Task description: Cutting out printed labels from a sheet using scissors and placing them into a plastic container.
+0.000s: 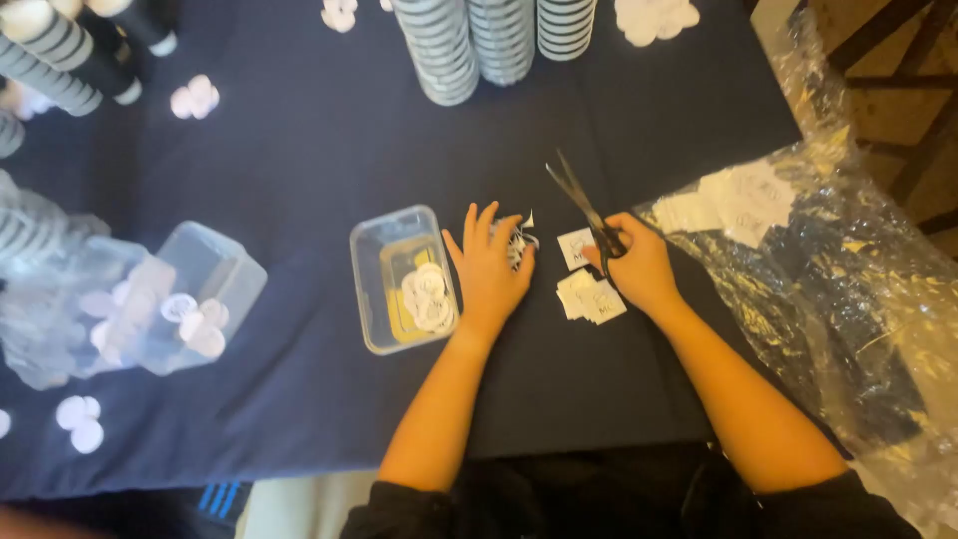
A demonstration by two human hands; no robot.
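The right hand holds the scissors, blades pointing to 11 o'clock, while the left hand lies flat, fingers wide, on paper scraps at 9 o'clock.

Your left hand hides part of the paper scraps; the stacked tins run off the top edge.
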